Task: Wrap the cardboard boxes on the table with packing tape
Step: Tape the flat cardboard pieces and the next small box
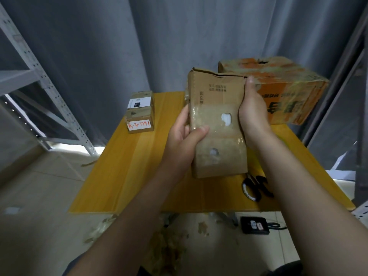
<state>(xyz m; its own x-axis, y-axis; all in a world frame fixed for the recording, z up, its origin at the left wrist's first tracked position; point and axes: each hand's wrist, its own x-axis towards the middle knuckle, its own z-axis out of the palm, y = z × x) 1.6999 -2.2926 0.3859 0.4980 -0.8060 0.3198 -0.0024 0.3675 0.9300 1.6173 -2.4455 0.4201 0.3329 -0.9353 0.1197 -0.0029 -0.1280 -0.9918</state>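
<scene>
Held item: the cardboard box [217,124] stood upright in the air above the worktop [129,176], its broad face toward the camera, held between both hands.
Box surface: glossy clear tape covered the middle and lower part of that face. Two torn whitish patches showed, one near the right edge and one lower down. The top edge was creased and gaped slightly.
Left side: the left hand [183,136] gripped the box's left edge, with the thumb pressed flat on the taped face and the other fingers curled behind, out of sight.
Right side: the right hand [253,114] clasped the right edge, with the thumb stretched up along it to the top corner and the fingers wrapped behind the box.
Far left of worktop: two small boxes [140,112] were stacked. The upper had a white label with a black square, the lower a white label with red handwriting.
Far right of worktop: a large orange box [278,92], shiny with tape, lay behind the held one, with a hole in its top.
Near edge: a black looped object [253,188] lay on the worktop, partly hidden by the right forearm; what it was could not be told.
Floor: a black device [254,225] with a cable sat beneath the worktop, and brown scraps [169,248] lay scattered.
Background: a grey curtain [159,36] hung behind, with metal shelving [39,80] at left.
</scene>
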